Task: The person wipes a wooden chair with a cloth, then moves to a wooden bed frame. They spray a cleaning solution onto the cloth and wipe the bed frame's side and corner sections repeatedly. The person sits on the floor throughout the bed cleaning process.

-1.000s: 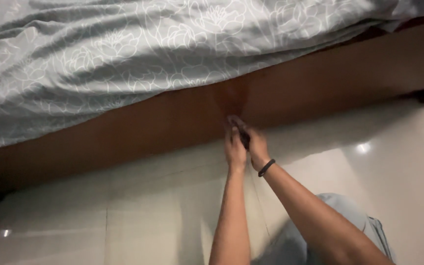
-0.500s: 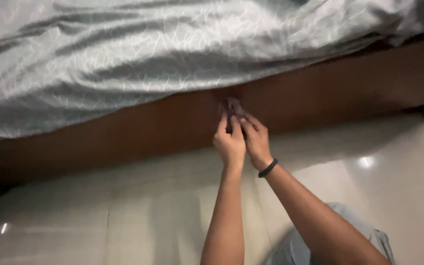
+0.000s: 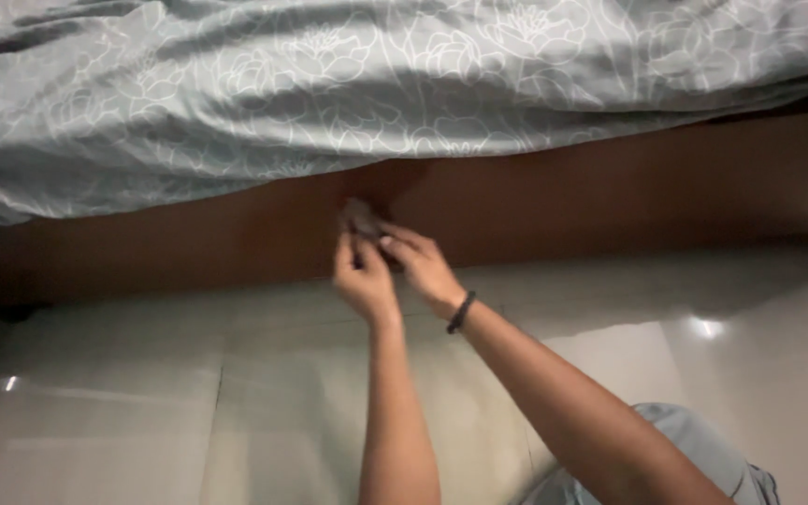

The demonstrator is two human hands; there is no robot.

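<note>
Currently both hands, left hand and right hand, pinch a small dark crumpled object against the brown wooden bed frame; not released yet.

This is a bedroom in a home. A big bed fills the view from 9 to 3 o'clock, with a grey flowery sheet hanging over its brown wooden side. Shiny pale floor tiles lie below.

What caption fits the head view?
Both hands, left hand and right hand, pinch a small dark object against the brown bed frame.
</note>
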